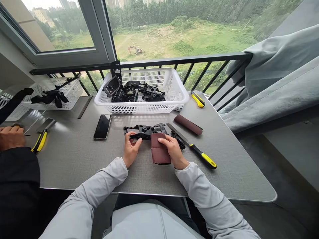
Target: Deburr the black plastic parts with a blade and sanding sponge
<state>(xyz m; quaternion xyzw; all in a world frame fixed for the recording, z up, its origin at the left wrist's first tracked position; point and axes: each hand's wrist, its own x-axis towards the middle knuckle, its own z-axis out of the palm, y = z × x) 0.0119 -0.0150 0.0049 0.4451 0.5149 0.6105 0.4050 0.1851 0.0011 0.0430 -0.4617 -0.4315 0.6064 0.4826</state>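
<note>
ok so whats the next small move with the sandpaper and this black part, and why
I'd probably bring the folded sandpaper in your right hand onto the nearest edge of the black plastic part. It already sits right beside that edge, and your left hand is on the part, placed to steady it.

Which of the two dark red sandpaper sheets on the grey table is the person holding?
The folded dark red sandpaper sheet under the right hand; the other sheet lies untouched farther up the table.
</note>
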